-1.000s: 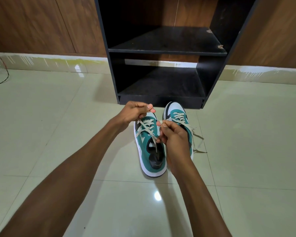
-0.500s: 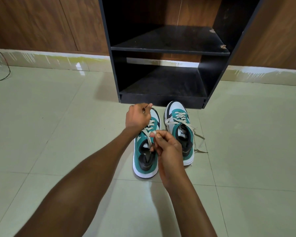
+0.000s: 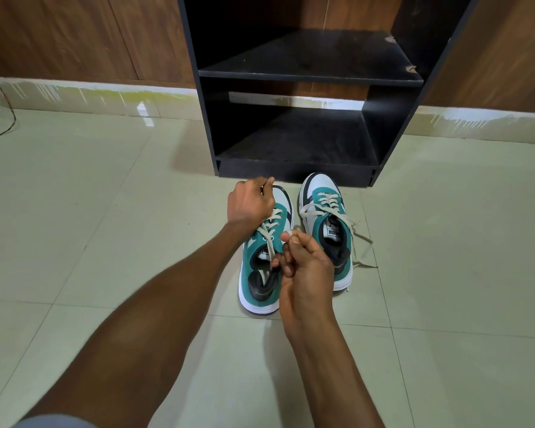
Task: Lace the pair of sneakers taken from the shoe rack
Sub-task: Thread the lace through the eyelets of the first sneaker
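- Since 1.0 s ago, both sneakers sit lower in view; right hand [image 3: 303, 264] has dropped toward the collar, left hand [image 3: 250, 205] has moved to the toe.
- Room: tiled floor [image 3: 105, 217], black shoe rack [image 3: 303, 78] just behind the 2 toes.
- Left sneaker [image 3: 260, 282] runs toe-to-rack, heel toward the person; right sneaker [image 3: 325, 217] lies beside it, laces trailing.
- Lace [image 3: 267, 239] runs along that axis: left hand pinches the far end, right hand pinches the near end.
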